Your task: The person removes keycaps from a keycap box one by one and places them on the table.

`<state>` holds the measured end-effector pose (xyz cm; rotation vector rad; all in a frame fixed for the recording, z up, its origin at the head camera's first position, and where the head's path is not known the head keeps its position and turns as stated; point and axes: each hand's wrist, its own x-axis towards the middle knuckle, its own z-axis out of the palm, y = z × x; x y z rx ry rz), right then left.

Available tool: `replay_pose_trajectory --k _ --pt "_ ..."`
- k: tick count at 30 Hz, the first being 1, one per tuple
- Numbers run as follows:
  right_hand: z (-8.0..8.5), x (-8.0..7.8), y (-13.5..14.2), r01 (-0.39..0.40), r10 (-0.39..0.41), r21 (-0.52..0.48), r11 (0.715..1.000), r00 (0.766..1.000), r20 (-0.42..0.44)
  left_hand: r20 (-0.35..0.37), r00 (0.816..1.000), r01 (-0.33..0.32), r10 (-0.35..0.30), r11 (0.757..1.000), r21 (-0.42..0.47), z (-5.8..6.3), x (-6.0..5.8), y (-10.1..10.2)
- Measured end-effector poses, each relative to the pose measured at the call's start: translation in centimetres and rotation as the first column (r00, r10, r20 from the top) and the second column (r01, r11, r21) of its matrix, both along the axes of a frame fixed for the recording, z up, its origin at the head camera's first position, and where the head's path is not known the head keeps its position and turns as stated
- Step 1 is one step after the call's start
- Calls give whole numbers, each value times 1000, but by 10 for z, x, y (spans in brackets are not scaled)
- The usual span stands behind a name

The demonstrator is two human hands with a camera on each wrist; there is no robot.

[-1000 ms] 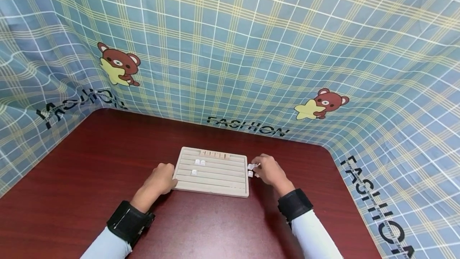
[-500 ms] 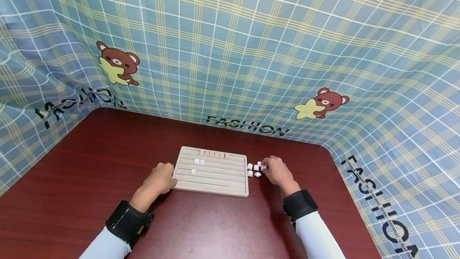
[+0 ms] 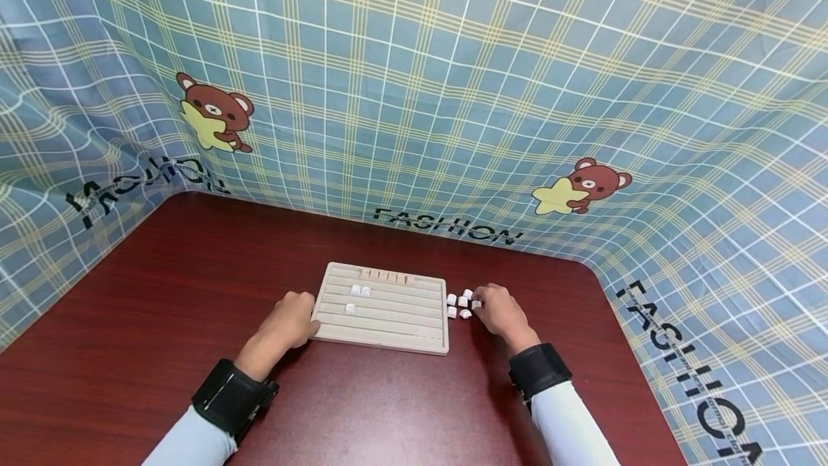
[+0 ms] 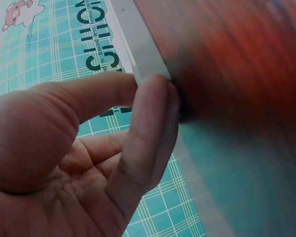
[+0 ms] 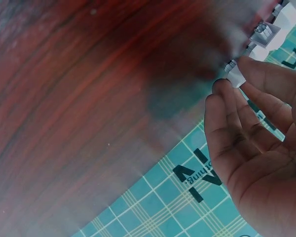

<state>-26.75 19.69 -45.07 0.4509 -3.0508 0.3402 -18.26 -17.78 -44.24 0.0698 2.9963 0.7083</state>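
Observation:
A beige ridged tray [image 3: 388, 321] lies on the table, with three white keycaps [image 3: 350, 308] set on its ledges. My left hand [image 3: 292, 321] grips the tray's left edge. In the left wrist view the thumb and fingers [image 4: 150, 123] pinch its pale rim [image 4: 138, 44]. Just beyond the tray's right side, my right hand [image 3: 501, 311] pinches a white keycap [image 3: 476, 304] between thumb and fingertips. In the right wrist view that keycap [image 5: 236, 76] shows its stem side, close to the table. Several loose keycaps [image 3: 463, 301] lie between this hand and the tray.
A row of pinkish tiles [image 3: 388, 277] sits along the tray's top ledge. The dark red table [image 3: 226, 257] is bordered by a blue plaid cloth [image 3: 414, 128] at the back and sides. Black bands [image 3: 234, 398] circle both wrists.
My right hand has shifted right from over the loose keycaps to the outermost one, uncovering the others. Its held keycap now sits slightly lower. The left hand and tray stay in place.

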Motion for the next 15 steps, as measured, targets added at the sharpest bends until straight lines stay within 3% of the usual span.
replay_pose_trajectory --k 9,15 --pt "6 1 -3 49 -49 25 999 998 26 -3 1000 0 0 1000 5 0 0 0" --pt "11 2 -10 15 -15 25 1000 1000 -16 -1 1000 -4 4 1000 9 -2 -1 0"
